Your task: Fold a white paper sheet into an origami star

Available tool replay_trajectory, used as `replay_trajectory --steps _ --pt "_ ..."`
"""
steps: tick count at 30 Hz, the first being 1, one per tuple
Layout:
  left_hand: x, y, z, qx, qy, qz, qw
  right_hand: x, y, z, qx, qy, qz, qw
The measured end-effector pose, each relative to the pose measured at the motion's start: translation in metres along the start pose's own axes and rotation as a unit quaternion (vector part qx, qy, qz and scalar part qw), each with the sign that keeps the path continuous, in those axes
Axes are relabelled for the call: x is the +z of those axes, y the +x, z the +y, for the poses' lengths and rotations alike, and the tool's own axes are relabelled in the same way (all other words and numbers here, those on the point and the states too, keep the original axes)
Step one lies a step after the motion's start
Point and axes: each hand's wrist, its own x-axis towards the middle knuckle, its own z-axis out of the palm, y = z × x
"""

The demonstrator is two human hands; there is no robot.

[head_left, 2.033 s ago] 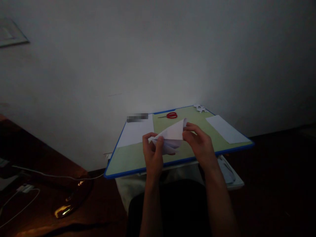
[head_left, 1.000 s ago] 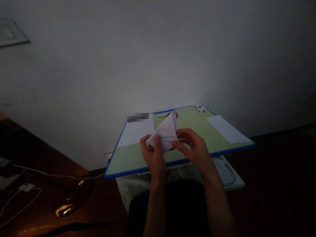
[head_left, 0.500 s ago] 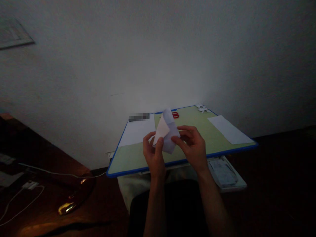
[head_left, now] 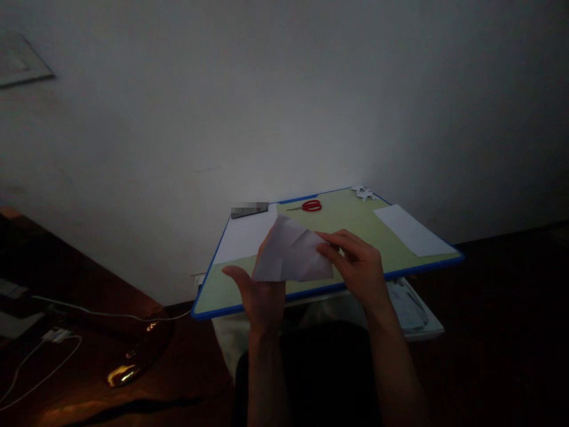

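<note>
Over the near side of the tabletop [head_left: 224, 292], the creased paper [head_left: 291, 254] spans the hands, its long lower edge running left to right; the left hand [head_left: 263, 301] sits open behind it, thumb spread (fingers mostly hidden), the right hand [head_left: 361, 264] pinching its right edge.

room, seemingly a home | blue-edged table [head_left: 217, 296] | pale wall [head_left: 284, 107] | white cable [head_left: 84, 315]

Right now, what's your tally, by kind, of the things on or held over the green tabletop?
Red-handled scissors: 1
Flat white sheets (left sheet, right sheet): 2
Creased white paper, held up: 1
Dark flat object, partly blurred: 1
Heap of paper pieces, too small to count singly: 1
Total: 6
</note>
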Motion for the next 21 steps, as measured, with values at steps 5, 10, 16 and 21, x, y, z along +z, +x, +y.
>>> replay_trajectory --steps 5,10,16,21 --pt "-0.007 -0.003 0.0 -0.023 0.006 -0.01 1.0 -0.003 -0.001 -0.004 0.009 -0.016 0.015 1.0" --pt "-0.015 -0.002 0.013 0.079 0.176 -0.017 0.981 -0.007 0.001 -0.008 -0.009 -0.03 -0.005 0.999" --pt "-0.011 -0.006 0.032 0.072 0.336 -0.033 0.939 -0.011 -0.001 -0.012 -0.035 -0.04 -0.08 0.995" --pt "-0.008 -0.005 0.028 0.097 0.443 -0.027 0.891 -0.011 -0.003 -0.014 -0.049 -0.038 -0.137 0.989"
